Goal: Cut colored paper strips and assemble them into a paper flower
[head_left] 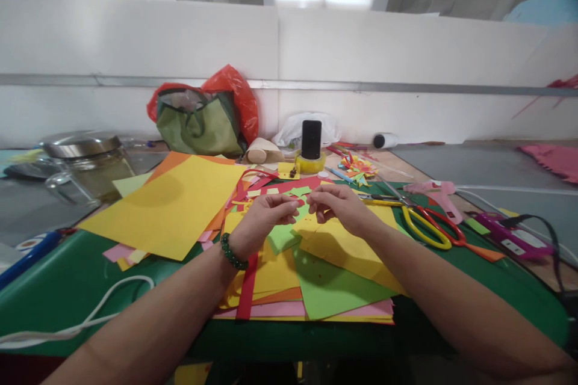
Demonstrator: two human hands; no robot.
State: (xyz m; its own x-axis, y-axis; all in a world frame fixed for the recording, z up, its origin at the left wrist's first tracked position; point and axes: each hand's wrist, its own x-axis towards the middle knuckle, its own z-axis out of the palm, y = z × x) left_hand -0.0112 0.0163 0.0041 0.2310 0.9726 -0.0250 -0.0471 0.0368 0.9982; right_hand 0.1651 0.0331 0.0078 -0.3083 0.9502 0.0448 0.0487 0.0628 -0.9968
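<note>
Both hands were at mid-frame, near each other but apart, over the paper pile. Left hand, bracelet on the wrist: thumb and fingers narrow, tips close together, with a red bit showing right at them; too small to tell if it was gripped. Right hand: fingers bent inward, narrow, tips facing the left hand's; couldn't tell if they held anything. Under the hands, center of frame, lay yellow paper overlapping green paper, with pink paper showing below at the lower center and a red strip running down the pile's left part. Large yellow sheet lay left of center, partly over orange paper. Scissors with yellow and red handles were right of center, glue gun just beyond, purple box at far right. Upper center: phone stood upright at the tape roll, colored scraps to its right. Green bag sat upper left of center against a red bag; jar at the left. White cable lay lower left on the green surface.
</note>
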